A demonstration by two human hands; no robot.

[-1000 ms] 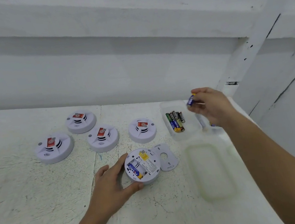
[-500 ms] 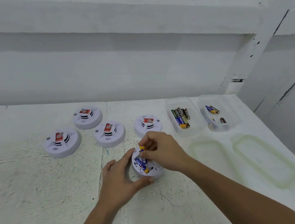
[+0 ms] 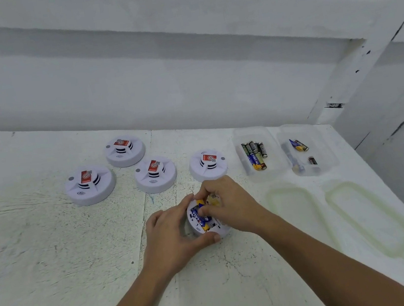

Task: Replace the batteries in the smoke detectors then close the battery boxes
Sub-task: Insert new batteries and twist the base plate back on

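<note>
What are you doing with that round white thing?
It's a battery change. The person's left hand holds an upturned smoke detector on the table while the right hand presses a battery into its open back. Four more detectors wait behind it, beside two clear boxes of batteries.

The right hand (image 3: pixel 228 204) is covering much of the upturned detector (image 3: pixel 197 229) (its pinched battery (image 3: pixel 200 202) is showing just one end).

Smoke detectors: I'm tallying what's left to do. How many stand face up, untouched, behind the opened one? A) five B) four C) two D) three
B: four face-up detectors stand in a loose group behind the opened detector, none of them touched.
</note>
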